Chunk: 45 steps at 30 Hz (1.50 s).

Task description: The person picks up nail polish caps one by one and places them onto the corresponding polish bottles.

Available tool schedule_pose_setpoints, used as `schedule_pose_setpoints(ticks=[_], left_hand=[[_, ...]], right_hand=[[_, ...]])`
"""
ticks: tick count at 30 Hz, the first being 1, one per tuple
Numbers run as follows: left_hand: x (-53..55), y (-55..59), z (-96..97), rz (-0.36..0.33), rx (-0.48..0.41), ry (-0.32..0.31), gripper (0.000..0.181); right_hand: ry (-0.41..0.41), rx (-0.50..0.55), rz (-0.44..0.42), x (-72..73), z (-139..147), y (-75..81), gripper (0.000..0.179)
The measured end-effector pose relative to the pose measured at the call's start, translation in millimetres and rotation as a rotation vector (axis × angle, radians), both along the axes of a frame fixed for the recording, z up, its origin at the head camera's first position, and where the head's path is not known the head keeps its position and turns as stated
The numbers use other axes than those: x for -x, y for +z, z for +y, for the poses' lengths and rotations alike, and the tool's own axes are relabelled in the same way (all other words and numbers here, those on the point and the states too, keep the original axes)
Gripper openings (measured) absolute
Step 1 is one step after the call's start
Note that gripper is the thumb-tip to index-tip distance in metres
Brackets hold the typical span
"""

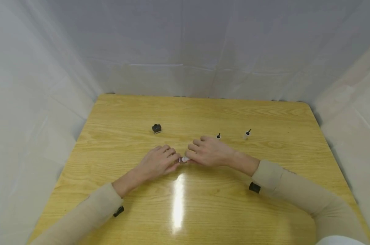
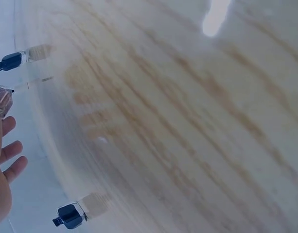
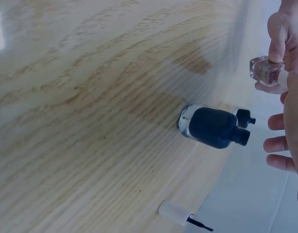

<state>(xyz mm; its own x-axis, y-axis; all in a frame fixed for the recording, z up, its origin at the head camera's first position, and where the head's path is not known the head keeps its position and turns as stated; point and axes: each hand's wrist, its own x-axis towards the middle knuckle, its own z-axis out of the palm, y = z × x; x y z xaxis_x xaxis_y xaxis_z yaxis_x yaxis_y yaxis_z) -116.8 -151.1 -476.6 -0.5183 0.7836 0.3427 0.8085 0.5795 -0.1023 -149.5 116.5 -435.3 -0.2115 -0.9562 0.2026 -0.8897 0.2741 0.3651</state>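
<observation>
Near the middle of the table, my left hand (image 1: pixel 156 162) pinches a small clear nail polish bottle (image 3: pixel 265 71) with reddish polish in it, its thumb lying on the glass. From the other side my right hand (image 1: pixel 210 151) pinches the bottle's white cap (image 1: pixel 185 159) at the neck. Bottle and cap meet end to end, tilted, between the two hands. In the right wrist view the right hand's other fingers (image 3: pixel 277 144) stretch out loosely. The bottle also shows beside the left hand (image 2: pixel 4 165) at the edge of the left wrist view.
An uncapped dark nail polish bottle (image 1: pixel 156 128) stands back left. Another dark one (image 3: pixel 213 127) shows large in the right wrist view. Two white caps stand brush up: one (image 1: pixel 247 134) right of the hands, one (image 1: pixel 218 136) partly behind the right hand. Pale sheeting (image 1: pixel 185 47) surrounds the table.
</observation>
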Motion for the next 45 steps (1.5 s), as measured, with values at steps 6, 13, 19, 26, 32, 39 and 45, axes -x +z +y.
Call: schedule_pose_setpoints(ticks=[6, 13, 19, 26, 32, 39, 45], left_hand=[[-0.9, -2.6, 0.5, 0.027, -0.018, -0.001, 0.030], [-1.7, -6.6, 0.3, 0.055, -0.014, 0.021, 0.031], [-2.6, -9.0, 0.0, 0.076, -0.041, 0.036, 0.030], [-3.9, -12.3, -0.2, 0.080, -0.049, 0.056, 0.031], [-4.2, -8.2, -0.8, 0.050, -0.038, 0.083, 0.032], [-2.8, -4.6, -1.3, 0.025, -0.014, 0.104, 0.033], [-1.0, -0.2, -4.3, -0.025, -0.005, 0.128, 0.033]], right_hand=[[-0.025, 0.000, -0.033, -0.6, -1, -3.1, 0.026], [-0.099, 0.068, -0.131, -3.5, -6, -8.7, 0.028], [-0.195, 0.107, -0.290, -10.4, -10, -9.3, 0.028], [-0.272, 0.157, -0.411, -16.2, -12, -10.6, 0.027], [-0.274, 0.213, -0.372, -17.5, -13, -9.6, 0.023], [-0.266, 0.267, -0.316, -16.7, -15, -9.0, 0.022], [-0.242, 0.331, -0.265, -15.4, -20, -9.7, 0.022]])
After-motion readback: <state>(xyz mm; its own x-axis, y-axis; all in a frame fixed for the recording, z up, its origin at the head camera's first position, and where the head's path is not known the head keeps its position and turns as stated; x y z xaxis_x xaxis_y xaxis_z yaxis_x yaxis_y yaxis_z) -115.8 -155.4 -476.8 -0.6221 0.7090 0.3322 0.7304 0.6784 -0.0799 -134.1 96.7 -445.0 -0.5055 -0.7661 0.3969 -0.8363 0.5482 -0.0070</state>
